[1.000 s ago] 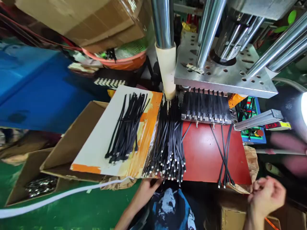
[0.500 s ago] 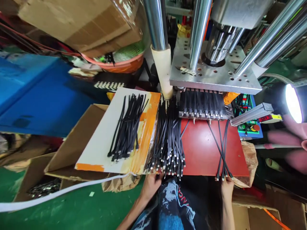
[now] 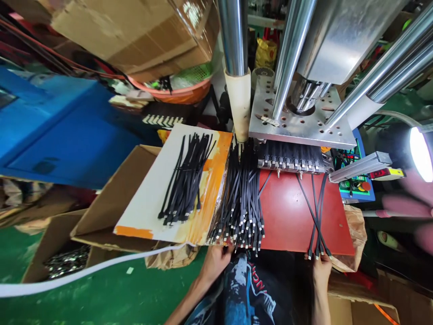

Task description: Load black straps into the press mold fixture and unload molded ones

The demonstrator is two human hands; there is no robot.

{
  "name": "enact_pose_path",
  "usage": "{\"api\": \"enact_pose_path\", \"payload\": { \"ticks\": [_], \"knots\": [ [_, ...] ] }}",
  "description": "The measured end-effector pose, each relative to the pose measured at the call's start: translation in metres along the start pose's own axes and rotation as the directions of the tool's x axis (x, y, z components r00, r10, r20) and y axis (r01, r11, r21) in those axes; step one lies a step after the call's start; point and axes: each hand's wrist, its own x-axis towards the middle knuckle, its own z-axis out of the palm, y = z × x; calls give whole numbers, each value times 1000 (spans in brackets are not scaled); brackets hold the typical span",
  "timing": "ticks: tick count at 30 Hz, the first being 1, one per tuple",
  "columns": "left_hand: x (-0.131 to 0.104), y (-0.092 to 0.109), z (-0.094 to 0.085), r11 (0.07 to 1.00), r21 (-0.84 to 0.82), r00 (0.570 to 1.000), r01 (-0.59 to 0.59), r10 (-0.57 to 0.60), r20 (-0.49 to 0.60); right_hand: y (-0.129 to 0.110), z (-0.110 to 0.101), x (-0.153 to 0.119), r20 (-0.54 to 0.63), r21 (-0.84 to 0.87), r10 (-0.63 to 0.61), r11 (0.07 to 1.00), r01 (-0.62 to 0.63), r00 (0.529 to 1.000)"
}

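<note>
My left hand (image 3: pixel 218 261) is at the front edge of the red work board, closed, its fingers curled and partly hidden under the edge. Above it lies a thick bunch of black cables (image 3: pixel 245 203) with metal plug ends. My right hand (image 3: pixel 322 267) is at the same edge, just below the plugs of several loose crossed cables (image 3: pixel 317 225); its fingertips are hidden. A row of cable plugs sits in the metal mould (image 3: pixel 292 164), under the press plate (image 3: pixel 301 131).
On the left, a white board (image 3: pixel 142 212) carries another cable bundle (image 3: pixel 189 180). Cardboard boxes (image 3: pixel 111 203) stand beside it. At right are a metal bar (image 3: pixel 360 167), a blue control box (image 3: pixel 367 192), a bright lamp (image 3: pixel 421 153) and a blurred pink fan (image 3: pixel 409 203).
The press plate and the block above it have come down, closer to the mould. My hands stay at the board's edge. The view has shifted slightly.
</note>
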Motion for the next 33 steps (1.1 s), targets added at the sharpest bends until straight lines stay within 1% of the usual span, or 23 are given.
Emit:
{"api": "enact_pose_path", "payload": {
  "ticks": [2, 4, 6, 7, 8, 9, 10, 11, 12, 13, 14, 15, 16, 18, 19, 20, 22, 24, 25, 27, 29, 31, 33],
  "knots": [
    [1, 3, -3, 1000, 2, 1000, -9, 9, 10, -5, 1, -3, 53, -15, 63, 998, -63, 997],
    [1, 8, -12, 1000, -5, 999, -24, 24, 27, -10, -5, -5, 128, -41, 127, 992, -123, 984],
    [-2, 15, -29, 998, -13, 993, -67, 68, 93, -18, -21, -5, 203, -78, 181, 983, -168, 962],
    [-5, 20, -42, 995, -10, 984, -100, 101, 146, -23, -33, -5, 214, -109, 203, 977, -183, 956],
    [-9, 27, -55, 991, -1, 968, -137, 134, 211, -31, -47, -4, 184, -150, 213, 971, -187, 960],
    [-15, 35, -70, 985, 15, 945, -171, 159, 284, -40, -61, -4, 106, -201, 204, 963, -180, 973],
    [-20, 43, -84, 980, 34, 919, -196, 172, 355, -51, -74, -4, -11, -255, 170, 952, -167, 985],
    [-24, 52, -98, 977, 49, 892, -209, 170, 419, -65, -85, -4, -147, -294, 104, 945, -144, 984],
    [-28, 61, -109, 976, 53, 865, -211, 161, 474, -79, -91, -6, -272, -313, 17, 944, -105, 962],
    [-30, 69, -117, 978, 42, 849, -202, 153, 506, -94, -93, -8, -354, -317, -69, 947, -50, 933],
    [-31, 75, -122, 982, 12, 844, -190, 158, 512, -109, -91, -10, -373, -311, -135, 950, 14, 918],
    [-30, 79, -124, 983, -30, 857, -182, 174, 485, -124, -84, -11, -332, -308, -177, 949, 71, 926],
    [-28, 82, -123, 979, -74, 882, -189, 203, 425, -136, -75, -13, -242, -317, -199, 941, 117, 950],
    [-22, 81, -116, 956, -126, 930, -264, 287, 228, -153, -51, -12, 0, -396, -202, 899, 185, 979],
    [-18, 78, -112, 939, -119, 935, -324, 337, 114, -158, -40, -10, 96, -451, -211, 862, 231, 973],
    [-14, 76, -108, 917, -92, 920, -389, 391, 8, -161, -30, -8, 160, -504, -241, 814, 289, 957],
    [-6, 70, -103, 862, -19, 854, -506, 498, -147, -161, -17, -3, 239, -579, -329, 707, 406, 914],
    [1, 66, -100, 814, 28, 794, -580, 573, -205, -160, -14, 0, 295, -600, -385, 638, 484, 874],
    [4, 64, -99, 801, 42, 777, -598, 591, -216, -160, -14, 0, 320, -592, -390, 629, 504, 863],
    [9, 59, -96, 805, 69, 768, -590, 585, -262, -163, -18, -2, 337, -568, -368, 654, 499, 867],
    [12, 52, -90, 829, 113, 755, -548, 548, -361, -170, -21, -6, 328, -531, -328, 712, 460, 886],
    [14, 44, -83, 838, 156, 715, -523, 531, -455, -180, -20, -12, 356, -472, -287, 767, 435, 890],
    [16, 38, -78, 836, 183, 681, -517, 531, -504, -192, -14, -15, 415, -433, -267, 782, 447, 870]
  ]
}}
